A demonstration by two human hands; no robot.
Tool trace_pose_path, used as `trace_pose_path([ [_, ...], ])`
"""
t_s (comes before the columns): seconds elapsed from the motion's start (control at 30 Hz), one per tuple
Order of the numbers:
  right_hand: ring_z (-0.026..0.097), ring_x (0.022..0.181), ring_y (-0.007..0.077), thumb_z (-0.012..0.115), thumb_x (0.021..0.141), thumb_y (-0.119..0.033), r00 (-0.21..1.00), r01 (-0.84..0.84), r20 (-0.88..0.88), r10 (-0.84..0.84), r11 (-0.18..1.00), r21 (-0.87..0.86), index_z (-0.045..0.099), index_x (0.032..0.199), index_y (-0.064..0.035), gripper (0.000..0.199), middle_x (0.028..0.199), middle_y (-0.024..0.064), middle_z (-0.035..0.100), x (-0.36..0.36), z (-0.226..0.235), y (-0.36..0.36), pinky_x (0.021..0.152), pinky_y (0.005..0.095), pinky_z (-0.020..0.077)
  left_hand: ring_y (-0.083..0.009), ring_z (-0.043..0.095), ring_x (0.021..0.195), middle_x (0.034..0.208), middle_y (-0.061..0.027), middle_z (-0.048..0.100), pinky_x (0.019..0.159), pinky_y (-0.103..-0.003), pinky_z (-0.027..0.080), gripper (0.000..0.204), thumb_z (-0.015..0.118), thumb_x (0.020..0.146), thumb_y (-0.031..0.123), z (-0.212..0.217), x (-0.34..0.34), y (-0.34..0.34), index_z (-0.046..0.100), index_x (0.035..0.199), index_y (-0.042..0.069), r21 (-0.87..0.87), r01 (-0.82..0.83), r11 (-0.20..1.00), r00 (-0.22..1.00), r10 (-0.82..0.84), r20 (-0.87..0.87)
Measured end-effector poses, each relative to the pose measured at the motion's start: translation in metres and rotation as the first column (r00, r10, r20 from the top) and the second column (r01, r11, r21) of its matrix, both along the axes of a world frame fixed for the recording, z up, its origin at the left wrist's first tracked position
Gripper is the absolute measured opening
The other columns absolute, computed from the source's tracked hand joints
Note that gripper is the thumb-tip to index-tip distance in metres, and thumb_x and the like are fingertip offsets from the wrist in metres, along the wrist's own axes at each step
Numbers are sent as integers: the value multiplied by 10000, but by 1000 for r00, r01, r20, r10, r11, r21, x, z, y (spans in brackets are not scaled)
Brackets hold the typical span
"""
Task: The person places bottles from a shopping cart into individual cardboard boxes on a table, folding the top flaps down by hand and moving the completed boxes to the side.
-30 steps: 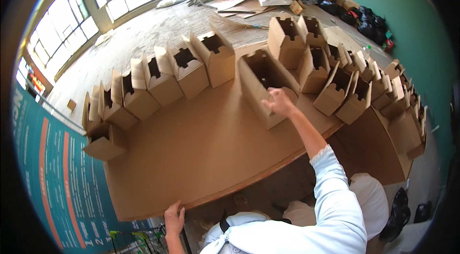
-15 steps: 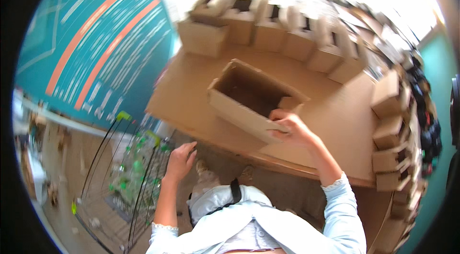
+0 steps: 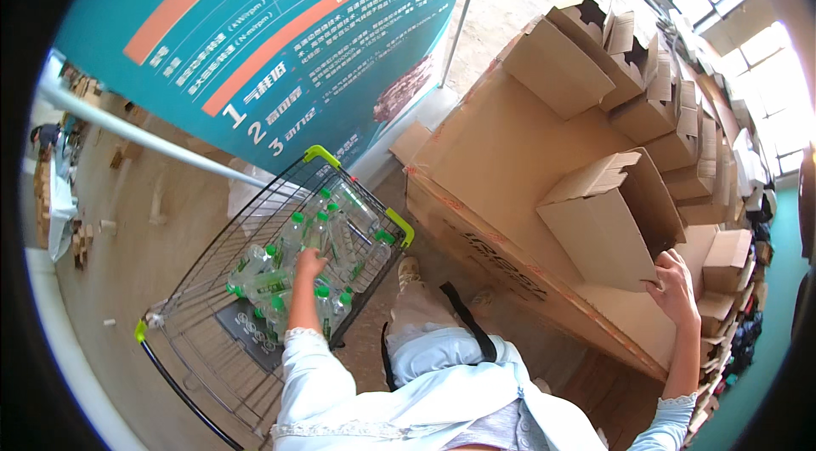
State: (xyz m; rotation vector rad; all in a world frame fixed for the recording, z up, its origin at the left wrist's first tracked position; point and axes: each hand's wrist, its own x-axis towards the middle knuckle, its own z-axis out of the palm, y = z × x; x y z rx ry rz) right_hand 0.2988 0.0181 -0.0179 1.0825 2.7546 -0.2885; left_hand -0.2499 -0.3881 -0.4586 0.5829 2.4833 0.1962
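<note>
My right hand (image 3: pixel 677 288) pinches the near edge of an open cardboard box (image 3: pixel 586 226), which rests tilted on a large brown carton. Its dark inside shows, and its flaps stick out at the far end. My left hand (image 3: pixel 311 264) reaches down into a wire shopping cart (image 3: pixel 399 228) on my left, over clear plastic bottles (image 3: pixel 319 232) with green caps. Its fingers are mostly out of sight behind the hand, so I cannot make out whether they grip a bottle.
The large carton (image 3: pixel 484 132) serves as a worktop. Along its far side stand several open cardboard boxes (image 3: pixel 557 68), with more smaller boxes (image 3: pixel 727 257) at the right. A teal printed banner (image 3: pixel 280 51) rises behind the cart. My shoe (image 3: pixel 410 271) is between cart and carton.
The view has turned left toward the cart. My left hand has moved from beside the cart to in among the bottles. My right hand still holds the box edge.
</note>
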Motion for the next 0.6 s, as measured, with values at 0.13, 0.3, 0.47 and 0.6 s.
trace_pose_path([
  [0.13, 548, 840, 306, 760, 669, -93, 998, 53, 23, -54, 998, 42, 688, 820, -27, 180, 783, 100, 585, 6, -10, -9, 784, 416, 462, -370, 593, 1145, 1292, -186, 596, 970, -446, 481, 527, 796, 714, 189, -41, 7, 34, 623, 1186, 35, -41, -133, 990, 968, 121, -219],
  [0.3, 552, 865, 335, 736, 704, -100, 993, 117, 26, -119, 990, 78, 670, 834, -22, 165, 794, 114, 600, 15, -16, -23, 817, 434, 458, -360, 497, 1282, 1390, -175, 524, 1002, -459, 467, 933, 921, 594, 261, -56, -4, 18, 451, 1377, 69, -159, -314, 936, 945, 293, -142],
  [0.47, 557, 892, 334, 720, 736, -89, 987, 121, 103, -121, 993, 6, 637, 779, -21, 116, 825, 116, 599, 13, -9, -23, 805, 428, 487, -359, 531, 1245, 1403, -180, 515, 1037, -461, 439, 1010, 920, 579, 254, -70, -7, 19, 414, 1432, 67, -202, -303, 931, 950, 280, -135],
  [0.6, 566, 921, 299, 708, 802, -153, 984, 114, 130, -121, 992, 62, 644, 770, -27, 145, 851, 103, 603, 10, -6, -25, 800, 401, 507, -400, 538, 1198, 1344, -212, 547, 1007, -473, 434, 977, 897, 601, 289, -92, 6, -7, 424, 1409, 9, 124, -368, 921, 928, 372, -5],
])
